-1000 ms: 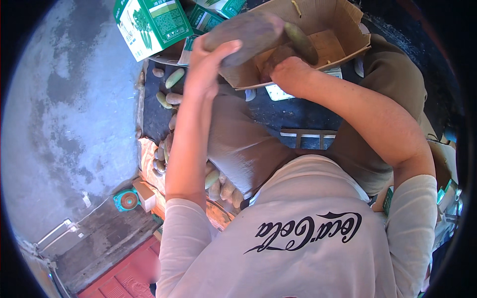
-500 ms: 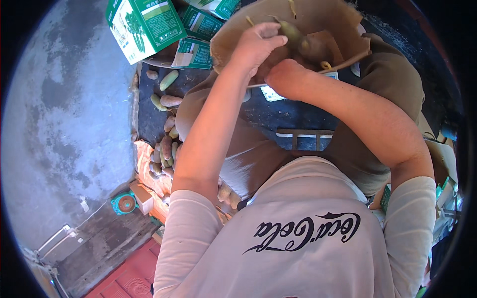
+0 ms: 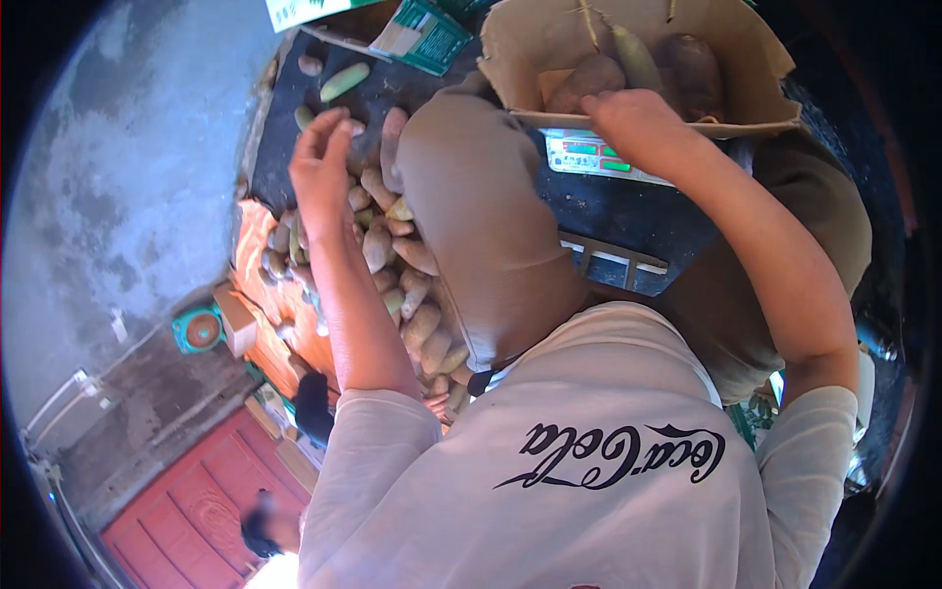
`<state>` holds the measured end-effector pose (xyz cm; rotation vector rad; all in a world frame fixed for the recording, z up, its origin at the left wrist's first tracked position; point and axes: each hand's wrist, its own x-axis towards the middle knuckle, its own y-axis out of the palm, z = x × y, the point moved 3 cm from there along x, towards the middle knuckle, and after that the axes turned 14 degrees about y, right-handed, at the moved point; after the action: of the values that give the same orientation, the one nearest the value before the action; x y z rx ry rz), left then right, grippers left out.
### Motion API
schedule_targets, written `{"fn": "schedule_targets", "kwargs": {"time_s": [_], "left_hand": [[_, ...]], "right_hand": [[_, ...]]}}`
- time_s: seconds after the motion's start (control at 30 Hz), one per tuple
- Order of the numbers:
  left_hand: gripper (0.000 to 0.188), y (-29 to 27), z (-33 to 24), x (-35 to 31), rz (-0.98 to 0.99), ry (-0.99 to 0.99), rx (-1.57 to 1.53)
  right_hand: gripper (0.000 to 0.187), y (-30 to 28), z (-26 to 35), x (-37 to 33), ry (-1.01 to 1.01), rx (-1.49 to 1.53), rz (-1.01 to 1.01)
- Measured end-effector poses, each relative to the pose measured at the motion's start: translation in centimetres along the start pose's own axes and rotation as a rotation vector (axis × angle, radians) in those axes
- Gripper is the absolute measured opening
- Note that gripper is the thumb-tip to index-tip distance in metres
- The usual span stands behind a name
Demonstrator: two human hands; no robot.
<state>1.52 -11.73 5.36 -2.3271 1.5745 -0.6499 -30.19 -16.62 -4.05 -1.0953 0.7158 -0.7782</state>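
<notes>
My left hand (image 3: 322, 167) is raised over the left side, above a pile of root vegetables (image 3: 377, 247). Its fingers are bent but apart, with nothing held in them. My right hand (image 3: 638, 123) reaches over the near rim of an open cardboard box (image 3: 530, 59). Its fingers are curled against a reddish-brown root vegetable (image 3: 589, 80) inside; whether they grip it or the rim is hidden. A long green root vegetable (image 3: 636, 57) and a dark brownish one (image 3: 695, 74) lie beside it. The box rests on a scale with a lit green display (image 3: 589, 152).
Green-and-white cartons (image 3: 427, 34) stand at the far left. A loose green root vegetable (image 3: 344, 81) lies on the dark floor near the bluish wall (image 3: 128, 177). Behind, at lower left, are a teal round device (image 3: 199, 331), a red door (image 3: 196, 491) and another person (image 3: 263, 535).
My left hand has left the box and moved left over the pile. My right hand stays at the box rim. The view has shifted, showing more of the pile and the scale's display.
</notes>
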Motion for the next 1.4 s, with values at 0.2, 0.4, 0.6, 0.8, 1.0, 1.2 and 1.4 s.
{"fn": "schedule_targets", "kwargs": {"time_s": [0.2,0.4,0.6,0.8,1.0,1.2,1.4], "left_hand": [[0.031,-5.2,18.1,-10.9,0.097,-0.411,0.223],[0.047,-12.7,30.9,-27.6,0.388,-0.783,0.815],[0.072,-10.1,26.6,-30.3,0.335,-1.027,1.039],[0.065,-11.4,25.9,-29.5,0.513,-0.879,1.238],[0.058,-12.6,27.6,-28.1,0.691,-0.81,1.29],[0.052,-13.7,29.9,-27.1,0.739,-0.713,1.329],[0.042,-13.2,31.4,-26.5,0.831,-0.676,1.446]], "right_hand": [[0.018,-0.8,0.3,-0.2,0.033,0.041,0.05],[0.019,-0.7,0.8,0.2,-0.005,0.141,0.058],[0.022,-0.8,-0.1,-0.2,0.076,0.056,0.091],[0.02,-1.0,0.3,-0.2,0.107,0.055,0.075],[0.019,-1.3,0.5,-0.1,0.13,0.077,0.1],[0.022,-1.4,0.5,0.0,0.143,0.088,0.101],[0.024,-1.5,0.2,0.0,0.126,0.076,0.081]]}}
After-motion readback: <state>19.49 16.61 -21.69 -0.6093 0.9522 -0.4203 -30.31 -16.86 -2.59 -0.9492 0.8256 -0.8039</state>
